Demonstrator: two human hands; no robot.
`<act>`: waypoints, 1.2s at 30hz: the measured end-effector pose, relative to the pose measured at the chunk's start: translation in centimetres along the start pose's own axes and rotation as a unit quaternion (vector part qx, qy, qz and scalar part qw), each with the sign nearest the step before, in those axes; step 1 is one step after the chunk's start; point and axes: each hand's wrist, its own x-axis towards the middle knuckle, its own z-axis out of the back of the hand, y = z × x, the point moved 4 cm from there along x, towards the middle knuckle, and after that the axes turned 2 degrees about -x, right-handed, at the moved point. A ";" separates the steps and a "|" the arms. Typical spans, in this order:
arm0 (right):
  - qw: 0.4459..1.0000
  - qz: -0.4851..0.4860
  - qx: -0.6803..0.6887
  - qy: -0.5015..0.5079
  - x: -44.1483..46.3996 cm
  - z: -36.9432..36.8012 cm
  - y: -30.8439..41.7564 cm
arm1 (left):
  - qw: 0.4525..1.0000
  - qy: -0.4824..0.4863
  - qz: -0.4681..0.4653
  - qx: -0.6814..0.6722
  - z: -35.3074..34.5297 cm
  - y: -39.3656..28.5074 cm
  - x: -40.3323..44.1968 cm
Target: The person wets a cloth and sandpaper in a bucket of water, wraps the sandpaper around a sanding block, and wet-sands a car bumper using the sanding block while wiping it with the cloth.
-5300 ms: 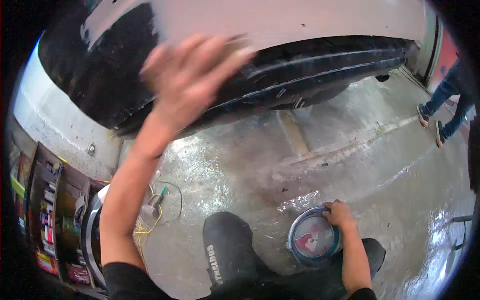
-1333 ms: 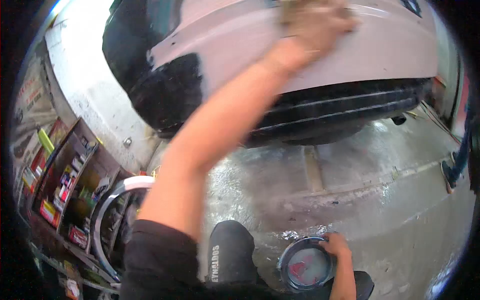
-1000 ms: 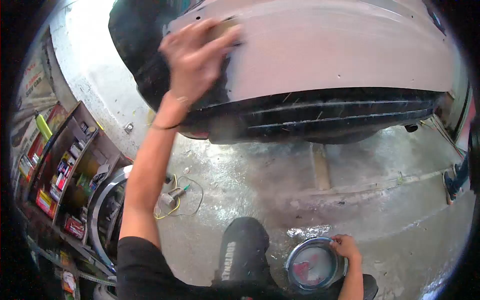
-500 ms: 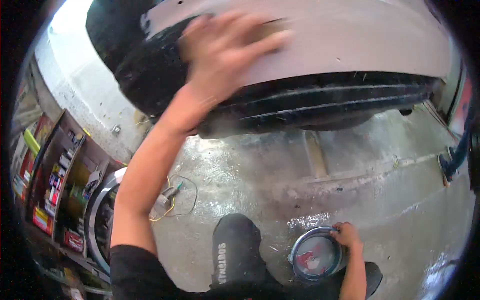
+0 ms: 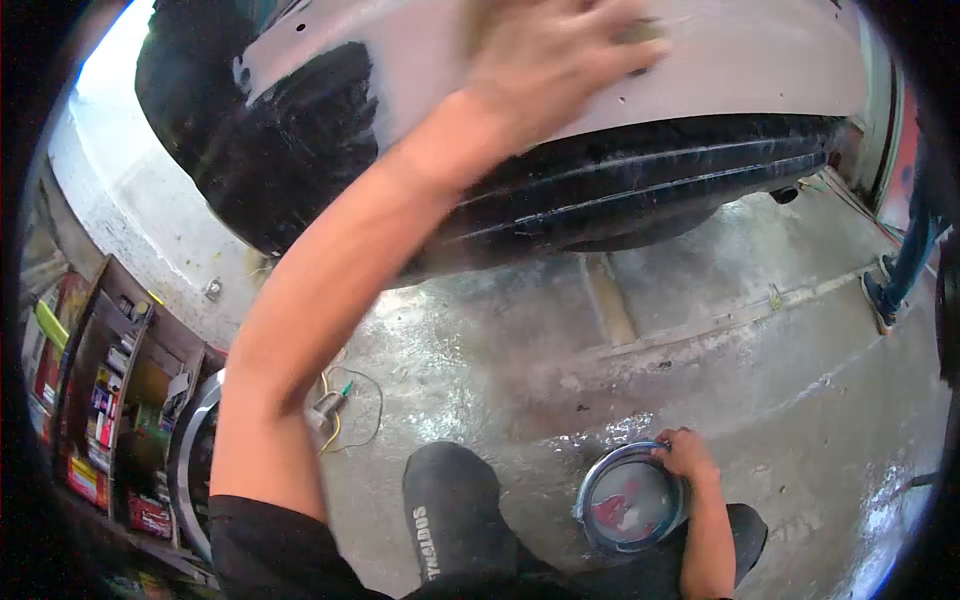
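Observation:
My left hand (image 5: 545, 65), blurred by motion, is on the pinkish-grey car bumper (image 5: 750, 60) at the top, its fingers wrapped round an olive-tan pad (image 5: 636, 34) that shows only in part. Below the hand runs the bumper's black lower trim (image 5: 660, 150). A black patch (image 5: 310, 120) lies to its left. My right hand (image 5: 688, 455) grips the far right rim of a round bucket (image 5: 588, 500) on the wet floor by my right knee. Cloudy water with a red and pale shape shows inside the bucket.
Shelves (image 5: 140, 390) with boxes and cans stand at the left, beside a curved silver-edged part (image 5: 185, 455). A corded tool (image 5: 325, 408) lies on the floor nearby. At the right edge another person's legs (image 5: 912, 250) show.
Over the last half second my left hand has moved right along the bumper with the pad. My right hand stays on the bucket rim. The view has shifted slightly.

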 end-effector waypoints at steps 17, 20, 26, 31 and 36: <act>0.999 0.011 -0.038 0.005 -0.2 -1.2 -1.0 | 0.996 0.053 -0.058 -0.043 -1.5 -4.1 2.4; 0.999 0.031 -0.034 0.017 -0.3 -0.7 -1.1 | 0.989 0.100 -0.100 0.047 4.5 -2.1 -9.0; 0.998 0.019 -0.053 0.029 -0.6 0.3 -0.4 | 0.964 0.171 -0.200 0.046 0.5 -3.6 -2.4; 0.998 0.011 -0.022 0.061 0.3 -0.5 -0.3 | 0.974 0.040 -0.206 -0.080 -8.8 -9.4 12.2; 0.999 0.032 0.031 0.014 -0.8 -0.4 -1.5 | 0.970 0.171 -0.170 0.022 1.2 -3.1 -3.9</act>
